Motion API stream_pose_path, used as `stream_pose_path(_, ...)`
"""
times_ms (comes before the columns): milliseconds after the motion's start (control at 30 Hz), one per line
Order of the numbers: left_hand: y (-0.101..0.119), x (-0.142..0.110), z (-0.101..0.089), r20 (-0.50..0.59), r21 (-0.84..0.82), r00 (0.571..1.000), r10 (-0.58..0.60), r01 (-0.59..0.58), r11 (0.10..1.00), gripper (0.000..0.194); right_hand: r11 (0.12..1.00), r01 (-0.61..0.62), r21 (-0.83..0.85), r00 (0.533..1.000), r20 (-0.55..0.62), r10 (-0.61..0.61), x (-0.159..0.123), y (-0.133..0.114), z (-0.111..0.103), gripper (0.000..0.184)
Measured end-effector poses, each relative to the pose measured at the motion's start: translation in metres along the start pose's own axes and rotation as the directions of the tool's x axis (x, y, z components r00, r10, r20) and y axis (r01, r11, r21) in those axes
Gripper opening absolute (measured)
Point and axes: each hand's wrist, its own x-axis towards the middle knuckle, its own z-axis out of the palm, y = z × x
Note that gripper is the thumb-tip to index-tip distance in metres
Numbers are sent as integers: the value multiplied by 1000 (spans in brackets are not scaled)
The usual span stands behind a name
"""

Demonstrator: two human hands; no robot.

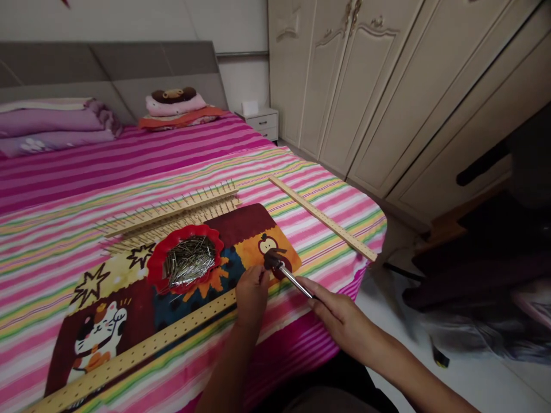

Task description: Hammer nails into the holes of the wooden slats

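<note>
My right hand (340, 321) is closed round the handle of a hammer (295, 280), whose metal shaft points up and left to a dark head. Just left of that head, my left hand (252, 292) is closed in a pinch; what its fingertips hold, if anything, is too small to make out. Under the left hand lies the right end of a pale wooden strip (172, 332) with rows of small holes. A red scalloped bowl (157, 258) full of metal nails (191, 261) stands left of my hands on a cartoon-printed mat (142, 310).
Wooden strips (172, 215) bristling with nails lie behind the bowl. Another holed strip (322, 218) lies at the right on the striped bed sheet (253, 172). Folded bedding (51, 126) is by the headboard. A wardrobe (340, 86) stands beyond the bed's right edge.
</note>
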Motion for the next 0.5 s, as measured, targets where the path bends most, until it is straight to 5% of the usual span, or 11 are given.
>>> stream_pose_path(167,0,-2,3,-1,-21,1000,19,-19,1000,16,997,-53,50,994,-92,57,-5,4,1,48)
stream_pose_path(300,2,-5,2,18,-90,1000,-24,25,996,12,964,-197,176,963,-149,224,-10,9,2,52)
stream_pose_path(400,-3,-1,-21,-12,-125,997,-72,70,990,15,929,-262,263,942,-141,306,-14,13,2,55)
stream_pose_path(500,-19,10,-65,-177,-1,973,-145,147,989,15,921,-270,282,926,-185,329,-18,17,4,51)
